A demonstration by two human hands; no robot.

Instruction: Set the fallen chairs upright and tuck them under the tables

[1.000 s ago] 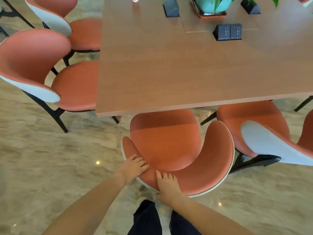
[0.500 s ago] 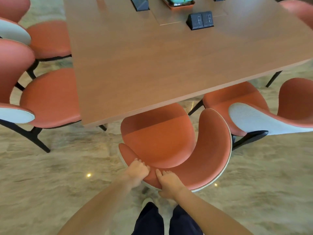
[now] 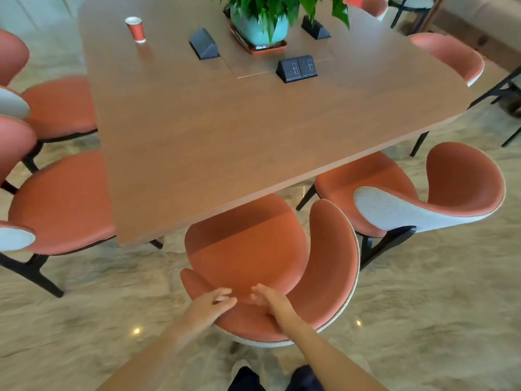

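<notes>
Chair: the chair (image 3: 262, 249) at bottom centre of the frame stands upright, its seat front under the table (image 3: 253, 131) edge, its curved back toward the person.
Left hand: the left hand (image 3: 210, 304) lies over the left part of the chair back, fingers straight and loosely spread; blur hides whether it touches the upholstery.
Right hand: the right hand (image 3: 272, 304) is just beside it, fingers straight and pointing up the frame, gripping nothing; contact cannot be told either.
Tuck: only the front of the seat is under the table, so this chair looks partly tucked, in my judgement.
Risk, skew: both hands sit left of the back's middle; a push from there could swing the chair clockwise toward the right chair (image 3: 423, 198), whose grey back edge is already near.
Risk, table: a hard shove could drive the raised right side of the back against the table edge and jolt the cup (image 3: 136, 29) at upper left or the plant (image 3: 260, 26) at top centre.
Risk, slip: flat, ungripping hands on smooth upholstery may slide off, leaving the chair where it is.
Risk, floor: the polished floor (image 3: 423, 320) may let the legs skate further than meant.
Other chairs: the left chairs (image 3: 64, 201) at the frame's left stand upright with seats reaching under the table; none in view lies fallen.
</notes>
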